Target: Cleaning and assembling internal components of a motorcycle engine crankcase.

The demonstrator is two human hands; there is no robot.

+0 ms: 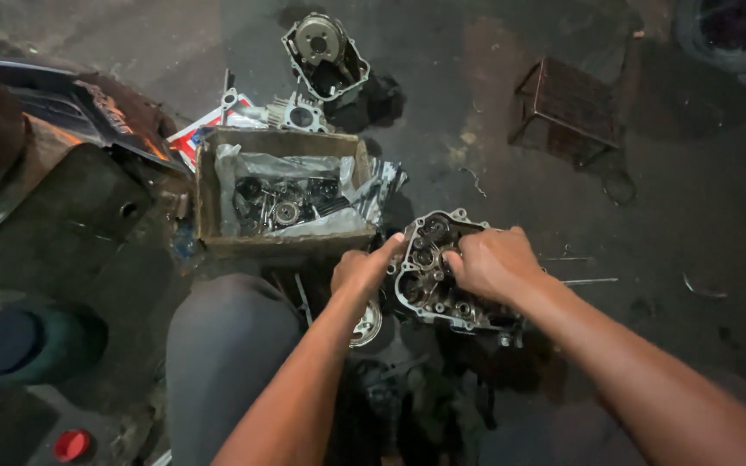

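Both hands on engine crankcase half (442, 276), lying on dark floor (684, 216) just in front of knees. Left hand (360, 272) grasping left rim of case, thumb pointing toward gears inside. Right hand (494, 259) curled over right side w/ fingertips down among gears; whether pinching a part or only pressing, cannot tell. Round metal piece (366, 324) just below left hand, touching floor. Cardboard box (278, 194) w/ plastic liner and small parts beyond left hand, near. Engine cover (325, 56) far beyond box; small metal stool (572, 108) well beyond right hand. To do well, probably: keep case steady w/ left, work gears straight and gentle w/ right, no tilting, so nothing drops out; loose bits into box.
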